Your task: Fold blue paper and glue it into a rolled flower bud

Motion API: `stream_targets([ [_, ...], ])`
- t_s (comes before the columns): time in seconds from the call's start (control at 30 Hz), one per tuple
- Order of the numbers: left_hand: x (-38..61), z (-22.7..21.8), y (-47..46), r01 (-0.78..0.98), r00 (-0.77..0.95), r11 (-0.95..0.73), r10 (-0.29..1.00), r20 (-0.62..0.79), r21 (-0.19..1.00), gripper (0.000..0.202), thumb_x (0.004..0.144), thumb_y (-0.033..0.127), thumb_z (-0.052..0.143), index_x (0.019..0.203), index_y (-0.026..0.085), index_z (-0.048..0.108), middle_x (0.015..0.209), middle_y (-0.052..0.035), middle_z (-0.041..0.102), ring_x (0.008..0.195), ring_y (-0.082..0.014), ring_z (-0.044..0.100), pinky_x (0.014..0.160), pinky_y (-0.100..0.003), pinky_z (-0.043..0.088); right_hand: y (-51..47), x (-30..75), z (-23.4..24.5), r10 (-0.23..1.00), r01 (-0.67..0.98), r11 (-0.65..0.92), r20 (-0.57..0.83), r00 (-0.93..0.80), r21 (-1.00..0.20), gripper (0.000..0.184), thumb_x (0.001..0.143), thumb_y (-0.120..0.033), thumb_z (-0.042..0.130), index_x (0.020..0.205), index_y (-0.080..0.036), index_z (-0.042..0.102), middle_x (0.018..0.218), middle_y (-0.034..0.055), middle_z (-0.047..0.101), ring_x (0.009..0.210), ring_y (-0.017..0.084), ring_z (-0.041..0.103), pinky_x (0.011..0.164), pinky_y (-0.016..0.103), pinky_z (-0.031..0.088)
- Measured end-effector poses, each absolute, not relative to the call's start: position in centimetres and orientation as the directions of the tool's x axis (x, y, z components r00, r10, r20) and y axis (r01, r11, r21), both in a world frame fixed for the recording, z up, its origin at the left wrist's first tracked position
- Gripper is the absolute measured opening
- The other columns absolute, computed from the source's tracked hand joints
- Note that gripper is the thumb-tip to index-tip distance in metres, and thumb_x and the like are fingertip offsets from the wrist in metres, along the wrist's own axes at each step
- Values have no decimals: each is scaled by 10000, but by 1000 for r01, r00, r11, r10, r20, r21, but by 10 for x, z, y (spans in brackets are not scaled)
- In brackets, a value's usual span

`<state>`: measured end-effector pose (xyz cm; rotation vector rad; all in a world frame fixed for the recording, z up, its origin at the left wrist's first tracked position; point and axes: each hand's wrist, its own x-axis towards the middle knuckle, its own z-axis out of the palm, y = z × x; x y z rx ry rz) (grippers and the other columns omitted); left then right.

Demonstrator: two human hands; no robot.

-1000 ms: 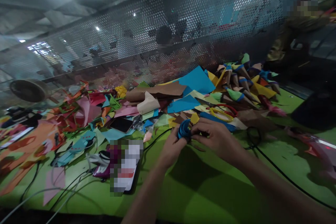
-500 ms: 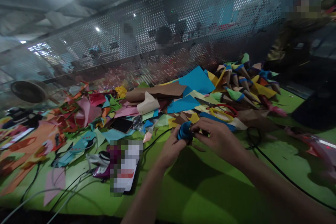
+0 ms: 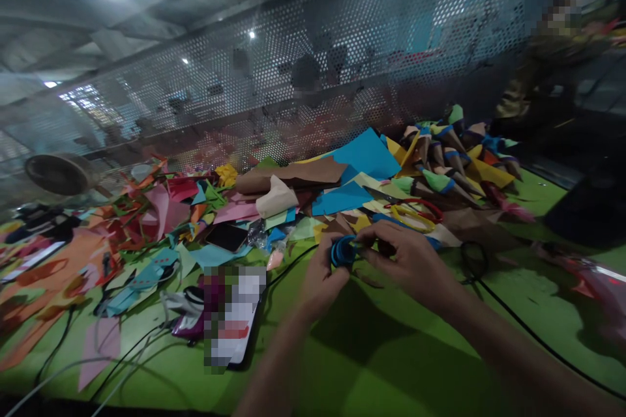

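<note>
A small coil of rolled blue paper [image 3: 343, 251] sits between both my hands above the green table [image 3: 381, 365]. My left hand [image 3: 323, 280] grips it from below and the left, fingers curled round it. My right hand [image 3: 411, 260] pinches its right side with thumb and fingertips. Just behind my hands lie red and yellow scissors [image 3: 415, 212] among loose paper sheets.
Coloured paper scraps [image 3: 161, 215] cover the table's back and left. A pile of paper cones [image 3: 454, 156] lies at the back right. A phone [image 3: 232, 319] and black cables [image 3: 513, 319] lie near the front. A perforated metal screen [image 3: 293, 78] backs the table. Another person [image 3: 548, 71] stands at the right.
The blue coil has turned a little between my fingers and now shows its open ring. My view has shifted slightly; both hands stay in the same place.
</note>
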<state>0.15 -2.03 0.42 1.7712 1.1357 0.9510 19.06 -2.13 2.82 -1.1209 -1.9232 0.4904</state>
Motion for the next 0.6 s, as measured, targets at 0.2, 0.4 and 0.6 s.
stream_targets([
  [0.2, 3, 2, -20, 298, 356, -316, 912, 202, 901, 359, 812, 168, 559, 1159, 232, 491, 1113, -23, 579, 1036, -202, 541, 926, -298, 436, -23, 190, 28, 843, 539, 533, 459, -280, -652, 239, 789, -121, 605, 999, -209, 679, 981, 64, 687, 819, 198, 646, 677, 288, 487],
  [0.4, 3, -3, -19, 293, 386, -354, 894, 229, 888, 334, 877, 268, 582, 1199, 249, 495, 1176, -40, 572, 1093, -222, 535, 963, -319, 420, -24, 188, 26, 736, 402, 672, 619, -272, -622, 311, 793, -55, 600, 1012, -254, 697, 982, 33, 688, 926, 185, 653, 794, 285, 512],
  [0.6, 4, -3, -17, 167, 380, -353, 885, 270, 921, 338, 849, 234, 624, 1164, 255, 502, 1147, -40, 567, 1085, -230, 547, 946, -318, 443, -28, 186, 22, 636, 422, 748, 735, -235, -512, 242, 811, -37, 610, 944, -225, 687, 932, 31, 705, 888, 171, 668, 785, 265, 523],
])
